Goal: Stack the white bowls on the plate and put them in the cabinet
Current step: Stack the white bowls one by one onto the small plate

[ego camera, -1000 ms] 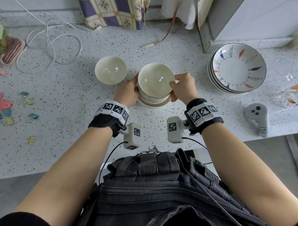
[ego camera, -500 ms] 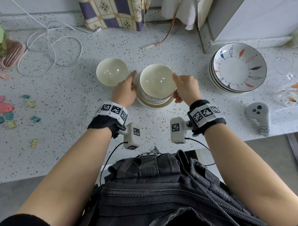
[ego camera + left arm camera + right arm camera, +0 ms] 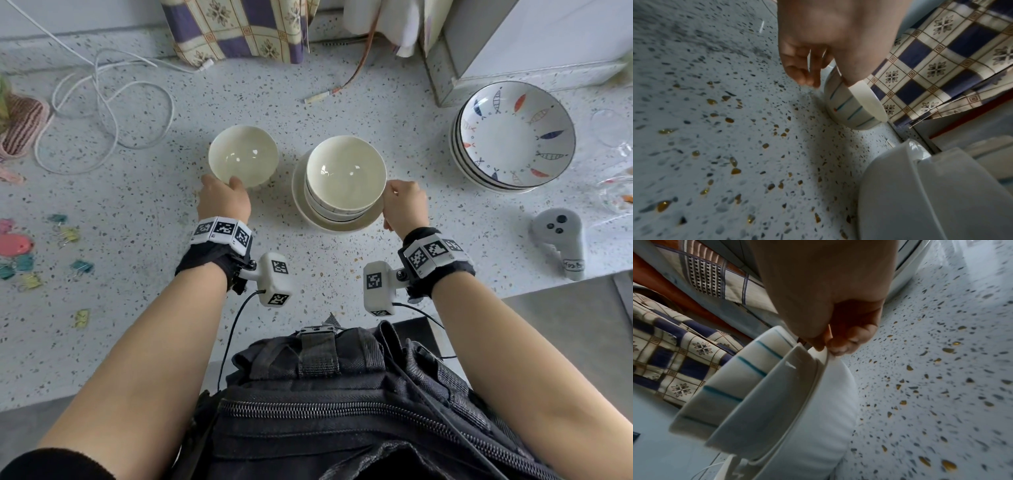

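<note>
Centre-left of frame, left hand [image 3: 224,200] pinches loose bowl [image 3: 243,156] rim; right hand [image 3: 404,204] pinches plate [image 3: 337,224] edge. Glazed, slippery, breakable.

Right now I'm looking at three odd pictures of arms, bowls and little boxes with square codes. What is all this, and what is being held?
There is no robot here: a person wears one camera on the head and one on each wrist. The big picture looks down from the head; the two close, tilted ones look along each hand. On the speckled counter a plate carries stacked white bowls. The left hand grips the rim of a lone white bowl beside them. The right hand pinches the plate's edge. Fish-patterned dishes, a grey controller, a white cable and coloured clips also lie there.
</note>
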The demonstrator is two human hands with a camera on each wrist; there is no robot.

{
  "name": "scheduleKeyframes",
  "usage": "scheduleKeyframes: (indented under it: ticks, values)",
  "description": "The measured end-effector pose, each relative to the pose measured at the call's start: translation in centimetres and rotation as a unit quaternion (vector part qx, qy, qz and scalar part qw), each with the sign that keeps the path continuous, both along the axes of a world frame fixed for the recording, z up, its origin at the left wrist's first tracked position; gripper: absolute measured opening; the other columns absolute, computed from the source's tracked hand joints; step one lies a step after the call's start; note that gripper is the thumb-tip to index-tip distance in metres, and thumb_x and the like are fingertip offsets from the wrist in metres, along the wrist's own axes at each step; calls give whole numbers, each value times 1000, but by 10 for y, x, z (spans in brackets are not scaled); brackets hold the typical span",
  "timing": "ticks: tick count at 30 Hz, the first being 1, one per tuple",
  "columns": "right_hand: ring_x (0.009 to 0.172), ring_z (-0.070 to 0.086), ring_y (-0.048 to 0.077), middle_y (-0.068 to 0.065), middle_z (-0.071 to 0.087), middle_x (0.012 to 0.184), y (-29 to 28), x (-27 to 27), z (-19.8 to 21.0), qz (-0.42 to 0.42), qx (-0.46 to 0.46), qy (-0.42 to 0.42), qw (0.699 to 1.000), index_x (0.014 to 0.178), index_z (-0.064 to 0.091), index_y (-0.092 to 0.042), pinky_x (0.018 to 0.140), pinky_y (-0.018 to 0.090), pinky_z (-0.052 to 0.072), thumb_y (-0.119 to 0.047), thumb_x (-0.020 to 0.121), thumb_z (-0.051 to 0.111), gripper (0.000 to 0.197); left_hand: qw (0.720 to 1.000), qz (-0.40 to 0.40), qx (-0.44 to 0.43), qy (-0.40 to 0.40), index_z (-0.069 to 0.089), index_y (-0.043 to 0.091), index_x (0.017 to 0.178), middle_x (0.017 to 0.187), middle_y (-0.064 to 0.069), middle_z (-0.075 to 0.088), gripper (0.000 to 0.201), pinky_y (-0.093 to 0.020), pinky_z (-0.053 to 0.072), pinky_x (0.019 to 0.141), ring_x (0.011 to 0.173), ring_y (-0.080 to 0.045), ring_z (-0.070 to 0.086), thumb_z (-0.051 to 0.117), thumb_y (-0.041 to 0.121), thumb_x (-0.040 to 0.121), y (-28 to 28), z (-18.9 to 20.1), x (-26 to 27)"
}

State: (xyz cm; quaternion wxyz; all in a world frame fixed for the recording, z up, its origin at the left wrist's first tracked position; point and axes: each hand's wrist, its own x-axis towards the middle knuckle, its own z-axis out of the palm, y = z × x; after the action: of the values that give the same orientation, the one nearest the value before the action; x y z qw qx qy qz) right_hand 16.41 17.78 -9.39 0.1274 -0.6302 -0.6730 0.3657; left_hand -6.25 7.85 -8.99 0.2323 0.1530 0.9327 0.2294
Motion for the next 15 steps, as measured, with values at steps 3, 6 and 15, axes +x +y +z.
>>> scheduleKeyframes:
  ticks: [3,6,15]
  values:
    - [20,44,5,4,42,46,1,0,2,6,-19,11,1000,51,39,-13,25,12,27,-10,94,36,42,999,13,8,-50,36,-3,133,129,-24,56,40,-45,51,90,111,-41,60,34,18,98,9,-6,-7]
    - [20,45,5,4,43,46,1,-1,3,5,-25,12,1000,53,40,-13,25,12,28,-11,95,36,43,997,17,8,-79,37,-4,131,129,-25,57,40,-49,54,91,107,-41,63,34,16,97,16,-8,-14]
    - [21,47,6,4,45,48,-1,-2,3,-2,-33,23,999,54,41,-16,26,14,30,-12,95,35,42,993,11,118,-28,44,-5,126,122,-25,62,37,-49,54,92,108,-38,64,35,14,95,18,34,-15]
